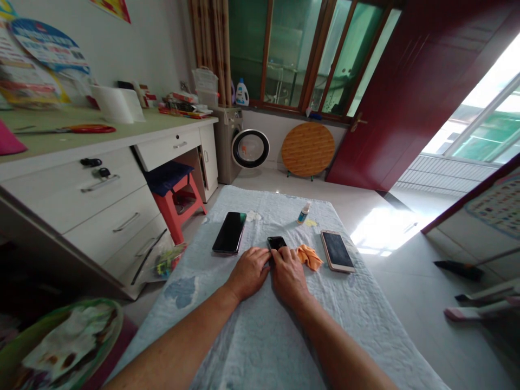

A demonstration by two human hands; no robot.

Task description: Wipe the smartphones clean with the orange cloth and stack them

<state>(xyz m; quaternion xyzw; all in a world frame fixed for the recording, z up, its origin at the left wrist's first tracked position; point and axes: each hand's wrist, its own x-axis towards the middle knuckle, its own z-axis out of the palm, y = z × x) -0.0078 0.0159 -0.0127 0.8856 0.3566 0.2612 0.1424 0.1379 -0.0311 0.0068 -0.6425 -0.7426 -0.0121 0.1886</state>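
Both my hands rest side by side on a pale blue cloth-covered table [260,325]. My left hand [248,271] and my right hand [289,273] both have fingertips on a small black phone [277,242] lying flat between them; most of the phone's near end is hidden under my fingers. A larger black phone [230,232] lies to the left. A pink-rimmed phone [337,250] lies to the right. An orange crumpled cloth [310,256] sits just right of my right hand. A small spray bottle [303,213] stands farther back.
A white desk with drawers [109,184] runs along the left, with a red stool [179,203] tucked under it. A green bowl [60,341] sits at the lower left. A washing machine [239,143], a round wooden board [307,149] and a red door [406,92] stand behind.
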